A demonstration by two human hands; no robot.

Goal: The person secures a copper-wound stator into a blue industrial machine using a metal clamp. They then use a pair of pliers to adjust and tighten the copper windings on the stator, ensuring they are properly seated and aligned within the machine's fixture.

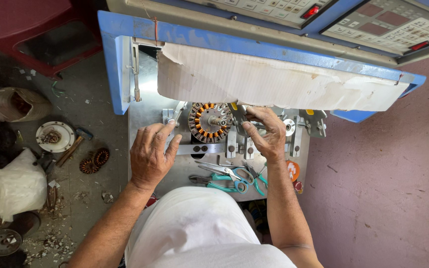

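A round motor stator [209,122] with orange copper windings sits on a spindle on the grey metal bed [147,115] of a blue winding machine. My left hand [151,155] rests flat on the bed just left of the stator, fingers spread and pointing toward it, holding nothing. My right hand [266,133] reaches in from the right, its fingers closed around a metal clamp part [238,115] right beside the stator. A torn sheet of cardboard [274,82] hangs over the machine's front and hides the upper works.
Teal-handled scissors [234,177] and pliers [202,179] lie on the bed's near edge. Control panels [388,25] sit above. On the dirty floor at left lie wound stators [94,161], a hammer [74,144], a white round plate [55,136], a white bag [16,183]. Pink floor lies right.
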